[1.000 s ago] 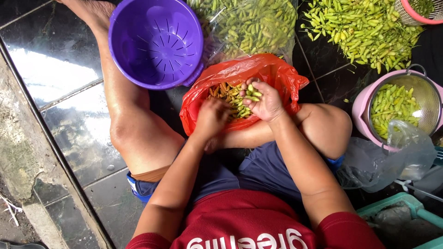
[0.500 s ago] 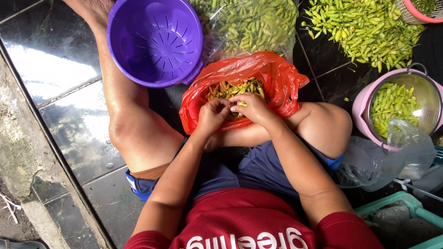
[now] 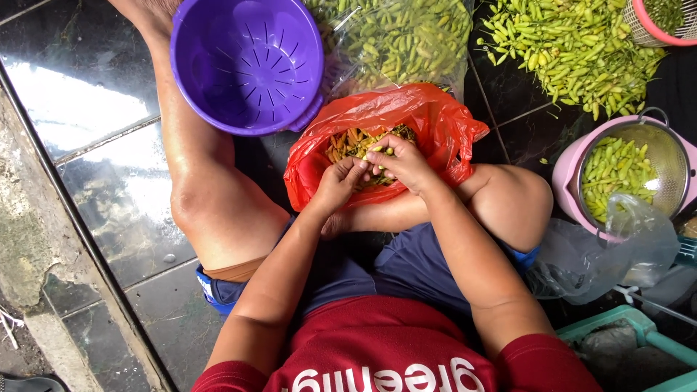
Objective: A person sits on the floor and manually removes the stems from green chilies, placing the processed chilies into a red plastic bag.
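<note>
Centrally in the frame, both forearms angle upward into an orange plastic bag (image 3: 435,123), left hand (image 3: 337,185) and right hand (image 3: 403,163) curled, fingertips pinching small chillies (image 3: 356,145) together.

Dark glossy floor tiles (image 3: 94,109) with pale grout lines, reflecting bright daylight at upper left; a rough, weathered concrete edge (image 3: 29,239) runs diagonally along the left margin.

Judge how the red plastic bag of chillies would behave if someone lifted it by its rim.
The red plastic bag looks thin and crinkled, so it would probably flop and sag. Its open mouth holds loose chillies, which might spill.
</note>
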